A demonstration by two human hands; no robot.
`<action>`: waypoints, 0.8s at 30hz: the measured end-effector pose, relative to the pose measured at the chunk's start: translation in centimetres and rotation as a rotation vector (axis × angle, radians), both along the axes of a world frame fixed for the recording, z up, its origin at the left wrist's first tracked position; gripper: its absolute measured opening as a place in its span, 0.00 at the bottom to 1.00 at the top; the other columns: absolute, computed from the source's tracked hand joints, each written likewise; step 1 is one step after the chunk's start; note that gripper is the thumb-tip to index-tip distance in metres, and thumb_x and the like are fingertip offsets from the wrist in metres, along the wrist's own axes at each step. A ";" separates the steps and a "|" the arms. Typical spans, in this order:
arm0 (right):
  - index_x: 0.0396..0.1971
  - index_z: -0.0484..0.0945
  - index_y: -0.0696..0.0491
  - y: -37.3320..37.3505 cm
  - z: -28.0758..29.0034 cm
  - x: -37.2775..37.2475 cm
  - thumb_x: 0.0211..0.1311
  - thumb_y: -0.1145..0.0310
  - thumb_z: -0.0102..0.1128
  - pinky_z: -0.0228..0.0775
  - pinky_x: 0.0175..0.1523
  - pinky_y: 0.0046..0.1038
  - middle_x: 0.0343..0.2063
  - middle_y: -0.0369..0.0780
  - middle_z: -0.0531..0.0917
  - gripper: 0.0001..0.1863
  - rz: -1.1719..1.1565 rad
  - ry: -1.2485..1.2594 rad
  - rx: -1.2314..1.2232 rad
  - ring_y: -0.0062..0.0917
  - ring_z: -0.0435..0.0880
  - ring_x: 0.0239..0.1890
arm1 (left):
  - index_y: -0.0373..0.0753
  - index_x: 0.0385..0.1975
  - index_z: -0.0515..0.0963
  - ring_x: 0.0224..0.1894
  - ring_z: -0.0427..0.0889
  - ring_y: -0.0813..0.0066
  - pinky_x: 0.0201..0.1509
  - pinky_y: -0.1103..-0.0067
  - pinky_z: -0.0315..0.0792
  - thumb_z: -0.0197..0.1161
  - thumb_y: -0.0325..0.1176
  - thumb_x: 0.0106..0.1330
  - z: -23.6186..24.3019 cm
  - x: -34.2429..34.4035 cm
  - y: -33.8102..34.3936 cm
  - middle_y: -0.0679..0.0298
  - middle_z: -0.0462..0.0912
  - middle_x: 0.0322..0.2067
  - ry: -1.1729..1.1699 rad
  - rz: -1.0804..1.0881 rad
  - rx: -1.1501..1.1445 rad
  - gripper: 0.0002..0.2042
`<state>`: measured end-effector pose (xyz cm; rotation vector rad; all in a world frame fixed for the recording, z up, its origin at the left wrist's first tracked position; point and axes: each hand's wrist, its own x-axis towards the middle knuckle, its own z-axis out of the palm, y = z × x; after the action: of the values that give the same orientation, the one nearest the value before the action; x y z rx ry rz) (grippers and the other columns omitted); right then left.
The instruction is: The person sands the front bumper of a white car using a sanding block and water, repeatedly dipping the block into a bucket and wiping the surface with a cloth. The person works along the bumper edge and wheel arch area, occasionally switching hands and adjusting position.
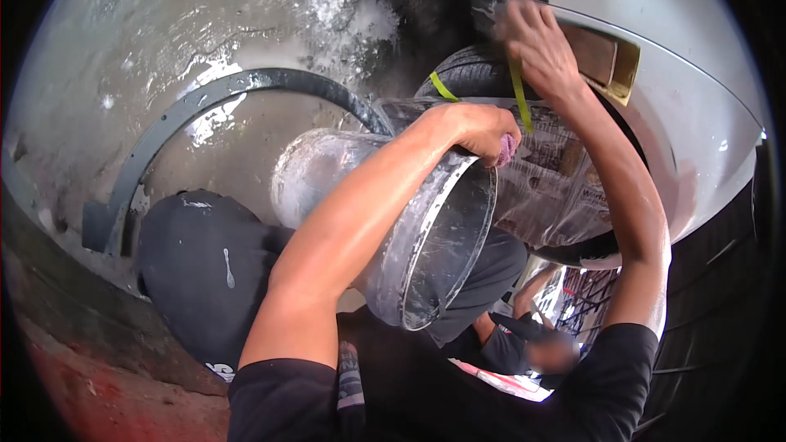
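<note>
My left hand (489,133) is closed around a bunched purple cloth (507,150), just above the rim of a scuffed grey bucket (393,266). The bucket lies tilted between my knees, its mouth toward the car. Farther up, my right hand (540,45) reaches to the edge of the silver car body (679,74), fingers stretched out and the tips a little blurred. Below that hand, a strip of yellow-green tape (521,96) hangs over the wheel area, which is covered with printed paper and clear film (540,188). Part of the black tyre (471,65) shows.
A dark curved trim piece (237,80) lies on the wet concrete floor (196,8) at left. A second tape strip (443,87) sits by the tyre. Beside my right hand is a rectangular gold-edged opening (610,61). Another person (512,348) is at lower right.
</note>
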<state>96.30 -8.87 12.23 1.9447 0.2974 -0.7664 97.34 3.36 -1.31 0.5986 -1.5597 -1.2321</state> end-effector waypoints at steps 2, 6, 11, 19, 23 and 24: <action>0.36 0.90 0.53 1.0 -0.3 1.0 0.55 0.61 0.60 0.61 0.66 0.39 0.56 0.45 0.73 0.16 0.028 -0.010 0.028 0.39 0.69 0.62 | 0.37 0.38 0.84 0.42 0.86 0.60 0.45 0.69 0.77 0.66 0.25 0.45 -1.0 0.2 -0.1 0.57 0.88 0.36 0.057 -0.018 -0.007 0.16; 0.35 0.89 0.51 -0.2 -0.6 -3.9 0.56 0.62 0.59 0.61 0.64 0.36 0.56 0.43 0.73 0.14 0.103 0.004 -0.029 0.36 0.69 0.61 | 0.37 0.37 0.85 0.42 0.87 0.62 0.44 0.69 0.77 0.65 0.24 0.45 -0.8 -0.3 -0.1 0.57 0.89 0.35 0.006 0.068 -0.022 0.15; 0.39 0.89 0.56 1.3 -0.7 0.3 0.56 0.62 0.60 0.63 0.61 0.38 0.56 0.45 0.73 0.17 -0.005 0.009 0.001 0.38 0.70 0.60 | 0.37 0.36 0.84 0.41 0.86 0.62 0.45 0.69 0.78 0.65 0.24 0.45 -1.0 -0.7 -0.2 0.58 0.88 0.35 0.070 0.007 -0.028 0.15; 0.34 0.89 0.54 0.0 -1.0 1.1 0.55 0.62 0.60 0.60 0.65 0.40 0.56 0.45 0.74 0.14 0.002 -0.024 0.061 0.40 0.68 0.62 | 0.38 0.37 0.85 0.40 0.87 0.63 0.43 0.69 0.77 0.66 0.24 0.46 -0.7 0.2 0.1 0.59 0.89 0.34 0.046 0.008 -0.022 0.15; 0.39 0.91 0.53 1.4 -1.8 -3.6 0.53 0.59 0.62 0.59 0.67 0.42 0.56 0.46 0.74 0.19 -0.016 0.155 -0.155 0.40 0.70 0.61 | 0.35 0.34 0.83 0.40 0.87 0.64 0.44 0.69 0.77 0.65 0.23 0.45 -0.9 -0.8 0.7 0.60 0.89 0.33 0.031 0.136 -0.036 0.13; 0.38 0.91 0.52 1.1 -1.8 -2.8 0.52 0.59 0.62 0.59 0.67 0.41 0.56 0.46 0.74 0.18 -0.052 0.153 -0.102 0.39 0.70 0.62 | 0.35 0.34 0.83 0.39 0.87 0.64 0.43 0.70 0.77 0.64 0.22 0.45 -1.3 -0.9 -0.2 0.60 0.89 0.33 0.047 0.088 -0.026 0.14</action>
<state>93.46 -7.73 10.45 1.8076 0.2951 -0.9490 96.40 3.13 -2.61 0.6111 -1.4926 -1.1502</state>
